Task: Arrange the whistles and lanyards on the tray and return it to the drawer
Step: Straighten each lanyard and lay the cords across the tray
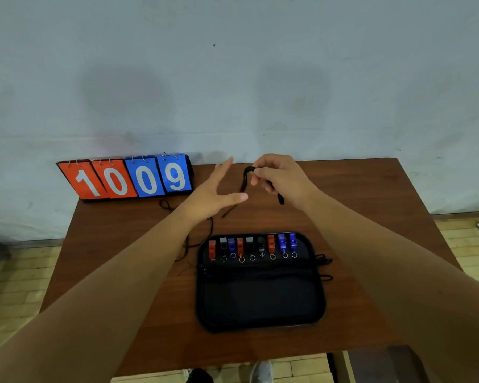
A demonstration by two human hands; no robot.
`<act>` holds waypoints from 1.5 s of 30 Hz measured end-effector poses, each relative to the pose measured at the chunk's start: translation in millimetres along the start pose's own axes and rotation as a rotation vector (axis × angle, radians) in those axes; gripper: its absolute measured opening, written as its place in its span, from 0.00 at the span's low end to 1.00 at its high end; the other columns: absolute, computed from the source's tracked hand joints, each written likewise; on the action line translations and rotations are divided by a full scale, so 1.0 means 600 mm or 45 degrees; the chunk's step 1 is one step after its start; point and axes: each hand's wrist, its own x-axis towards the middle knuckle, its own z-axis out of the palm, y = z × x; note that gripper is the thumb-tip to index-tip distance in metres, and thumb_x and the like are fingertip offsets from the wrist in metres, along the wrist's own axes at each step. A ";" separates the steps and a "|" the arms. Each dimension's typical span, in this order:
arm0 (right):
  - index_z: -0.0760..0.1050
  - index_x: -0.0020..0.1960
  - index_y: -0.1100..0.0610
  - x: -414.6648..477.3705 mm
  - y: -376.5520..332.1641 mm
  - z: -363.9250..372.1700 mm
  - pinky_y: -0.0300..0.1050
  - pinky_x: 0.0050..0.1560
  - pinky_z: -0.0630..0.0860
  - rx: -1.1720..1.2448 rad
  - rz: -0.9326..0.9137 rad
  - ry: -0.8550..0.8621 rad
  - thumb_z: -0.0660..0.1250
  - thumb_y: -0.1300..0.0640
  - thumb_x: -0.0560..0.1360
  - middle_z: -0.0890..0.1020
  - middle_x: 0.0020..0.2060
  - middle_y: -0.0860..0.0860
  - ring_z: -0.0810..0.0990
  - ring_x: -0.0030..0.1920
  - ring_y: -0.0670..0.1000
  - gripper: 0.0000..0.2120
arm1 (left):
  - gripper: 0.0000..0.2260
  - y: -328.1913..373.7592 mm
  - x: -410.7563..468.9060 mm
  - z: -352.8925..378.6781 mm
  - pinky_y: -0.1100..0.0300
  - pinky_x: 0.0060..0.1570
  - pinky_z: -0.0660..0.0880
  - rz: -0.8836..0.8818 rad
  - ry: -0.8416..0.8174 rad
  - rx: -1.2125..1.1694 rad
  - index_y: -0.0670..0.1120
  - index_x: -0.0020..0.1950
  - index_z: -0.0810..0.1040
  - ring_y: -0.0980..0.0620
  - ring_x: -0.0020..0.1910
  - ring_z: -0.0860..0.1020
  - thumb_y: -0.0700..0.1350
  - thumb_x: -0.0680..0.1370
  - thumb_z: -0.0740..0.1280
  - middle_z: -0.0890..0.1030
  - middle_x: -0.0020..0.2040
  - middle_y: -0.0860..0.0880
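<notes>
A black tray (260, 302) lies on the brown table (371, 217), near its front edge. Several whistles (250, 246), red, black and blue, stand in a row along the tray's far side, each with a small ring. Black lanyards lie across the tray's middle, their ends poking out at its right edge (325, 261). My right hand (280, 175) is raised above the table behind the tray, pinching a black lanyard (246, 178) that hangs in a loop. My left hand (219, 189) is beside it, fingers spread, holding nothing. More black cord (202, 236) trails on the table under my left forearm.
A flip scoreboard (127, 178) reading 1009 stands at the table's back left, against the grey wall. The table's front edge is close to my feet (260, 371). Wooden floor shows to both sides.
</notes>
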 end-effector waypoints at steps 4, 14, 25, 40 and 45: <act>0.80 0.49 0.57 -0.030 0.012 -0.004 0.39 0.29 0.67 -0.080 0.043 0.006 0.64 0.63 0.79 0.83 0.35 0.54 0.70 0.29 0.49 0.06 | 0.14 -0.007 -0.023 0.024 0.51 0.74 0.62 0.001 -0.101 0.111 0.61 0.62 0.78 0.55 0.70 0.72 0.53 0.77 0.71 0.78 0.67 0.55; 0.80 0.49 0.54 -0.112 0.195 -0.033 0.41 0.33 0.75 -0.575 0.298 0.087 0.63 0.61 0.81 0.86 0.37 0.51 0.75 0.28 0.45 0.07 | 0.08 -0.081 -0.142 0.049 0.63 0.29 0.70 -0.278 -0.040 0.219 0.50 0.51 0.80 0.56 0.23 0.71 0.48 0.83 0.62 0.74 0.28 0.53; 0.77 0.49 0.52 -0.203 0.342 -0.046 0.47 0.44 0.79 -0.723 0.405 0.002 0.66 0.55 0.81 0.84 0.39 0.48 0.82 0.42 0.49 0.03 | 0.04 -0.194 -0.208 0.121 0.57 0.42 0.78 -0.398 -0.002 0.434 0.53 0.50 0.79 0.57 0.35 0.80 0.46 0.82 0.64 0.83 0.39 0.53; 0.78 0.55 0.53 -0.237 0.459 -0.062 0.48 0.47 0.78 -1.009 0.342 0.016 0.64 0.56 0.81 0.81 0.47 0.49 0.79 0.49 0.52 0.05 | 0.01 -0.285 -0.206 0.161 0.55 0.48 0.75 -0.390 0.231 0.699 0.49 0.49 0.80 0.50 0.48 0.78 0.44 0.79 0.69 0.81 0.47 0.51; 0.81 0.54 0.53 -0.227 0.483 -0.066 0.52 0.56 0.69 -1.249 0.207 0.101 0.65 0.56 0.80 0.79 0.49 0.50 0.74 0.55 0.55 0.06 | 0.05 -0.317 -0.188 0.166 0.62 0.51 0.67 -0.350 0.288 0.798 0.44 0.52 0.84 0.51 0.50 0.74 0.42 0.77 0.71 0.76 0.50 0.48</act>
